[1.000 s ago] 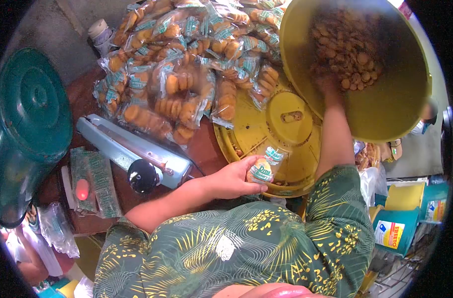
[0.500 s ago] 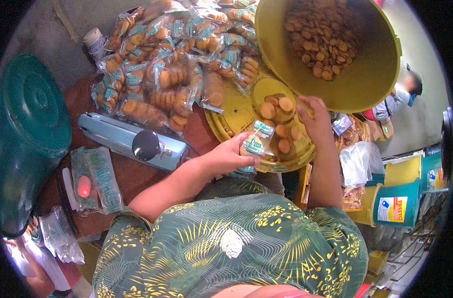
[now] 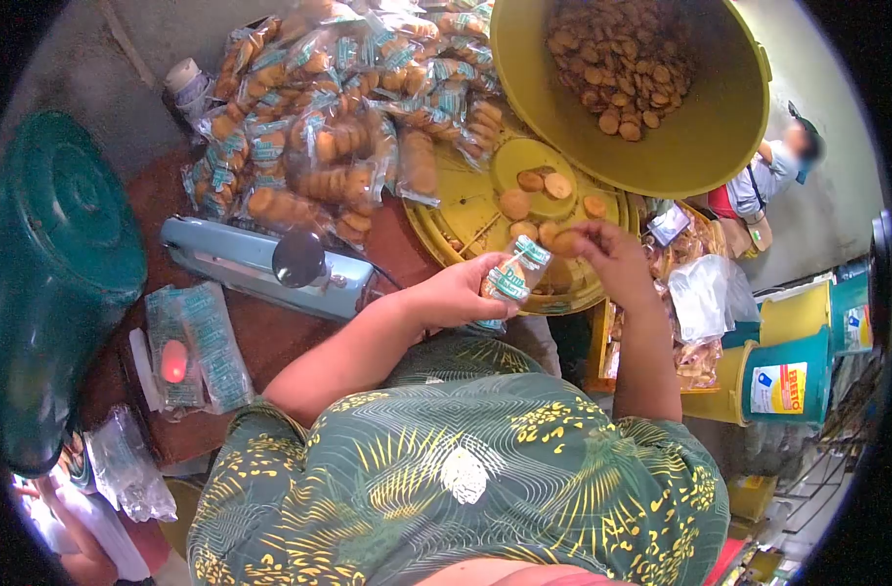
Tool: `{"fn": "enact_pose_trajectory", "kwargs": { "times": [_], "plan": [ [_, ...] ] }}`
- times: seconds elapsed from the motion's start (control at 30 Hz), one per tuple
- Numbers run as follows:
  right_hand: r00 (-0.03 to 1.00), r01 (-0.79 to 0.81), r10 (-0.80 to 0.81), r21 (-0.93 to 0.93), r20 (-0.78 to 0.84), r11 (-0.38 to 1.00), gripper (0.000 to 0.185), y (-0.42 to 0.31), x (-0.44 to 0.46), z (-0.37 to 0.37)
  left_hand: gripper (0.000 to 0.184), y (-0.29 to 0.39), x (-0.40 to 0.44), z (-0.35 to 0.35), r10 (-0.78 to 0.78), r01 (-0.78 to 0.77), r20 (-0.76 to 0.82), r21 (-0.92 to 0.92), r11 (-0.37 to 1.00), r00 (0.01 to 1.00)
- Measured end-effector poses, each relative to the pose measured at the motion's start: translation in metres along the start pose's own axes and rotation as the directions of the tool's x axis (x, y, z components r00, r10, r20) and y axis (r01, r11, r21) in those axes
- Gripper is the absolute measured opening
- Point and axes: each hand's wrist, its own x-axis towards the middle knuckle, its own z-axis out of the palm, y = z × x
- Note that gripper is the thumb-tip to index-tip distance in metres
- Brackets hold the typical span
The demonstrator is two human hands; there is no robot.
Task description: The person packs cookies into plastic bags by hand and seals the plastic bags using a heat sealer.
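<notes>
The right hand [image 3: 619,264] shows the biggest difference: one second ago it was deep inside the yellow bucket [image 3: 700,146], and half a second ago it was above the yellow lid [image 3: 516,159] with its fingers spread. Now those fingers are nearly closed, pinching a single biscuit [image 3: 566,242] at their tips, just beside the small printed bag [image 3: 517,271].

The left hand [image 3: 461,291] has that bag in the same grip as in both earlier pictures, thumb and fingers closed around its lower part, upper end tilted towards the right hand.

Several loose biscuits [image 3: 513,203] lie scattered on the lid; one second ago its raised middle had none. The biscuit heap [image 3: 622,73] remains in the tilted bucket. Filled packets [image 3: 334,142] stay piled beyond the pale blue sealer [image 3: 255,262] on the brown desk [image 3: 409,246].
</notes>
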Motion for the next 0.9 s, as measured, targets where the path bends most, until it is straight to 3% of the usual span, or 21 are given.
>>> {"fn": "enact_pose_trajectory", "kwargs": {
  "times": [0.1,0.13,0.2,0.23,0.33,0.43,0.53,0.63,0.73,0.83,0.9],
  "plan": [
    [0.978,0.194,-0.176,0.179,-0.114,0.965,0.023,-0.020,-0.003,0.007,0.066,0.003,-0.003,0.003,-0.010,0.006,0.071,0.045,0.999,0.997],
    [0.965,0.249,-0.257,0.123,0.056,0.961,0.023,-0.023,-0.003,0.010,0.066,0.004,-0.003,0.003,-0.015,0.009,0.080,0.073,0.997,0.997],
    [0.839,0.383,-0.369,0.047,0.400,0.923,0.023,-0.029,0.002,0.017,0.066,0.004,-0.003,0.002,-0.024,0.014,0.107,0.092,0.996,0.994],
    [0.828,0.405,-0.344,-0.048,0.442,0.913,0.022,-0.031,0.001,0.022,0.066,0.002,-0.002,0.001,-0.027,0.017,0.126,0.081,0.997,0.992],
    [0.938,0.152,-0.164,0.061,0.305,0.986,0.024,-0.023,0.010,0.028,0.067,0.003,-0.003,0.000,-0.033,0.021,0.100,0.112,0.993,0.994],
    [0.996,0.092,-0.085,-0.287,0.035,0.953,0.026,-0.019,0.021,0.029,0.067,0.009,-0.005,0.003,0.012,-0.017,0.047,0.113,0.993,0.999],
    [0.940,0.295,-0.328,-0.714,0.097,0.634,0.028,0.005,0.021,0.032,0.068,0.006,-0.002,0.002,0.060,-0.064,0.040,0.112,0.992,0.997],
    [0.995,0.079,-0.100,-0.543,-0.009,0.836,0.031,0.002,0.020,0.030,0.069,0.008,-0.003,0.002,0.046,-0.050,0.042,0.108,0.993,0.998],
    [0.987,0.071,-0.145,-0.645,-0.062,0.761,0.028,0.009,0.032,0.015,0.070,0.012,-0.006,0.004,0.015,-0.019,0.046,0.107,0.994,0.999],
    [0.990,0.098,-0.118,-0.240,-0.072,0.966,0.019,0.005,0.036,0.003,0.071,0.011,-0.005,0.002,0.035,-0.043,0.060,0.123,0.992,0.998],
    [0.980,0.200,-0.198,0.099,-0.027,0.975,0.014,-0.008,0.028,0.012,0.071,0.006,-0.003,0.001,0.063,-0.073,0.072,0.139,0.988,0.995]
  ]
}}
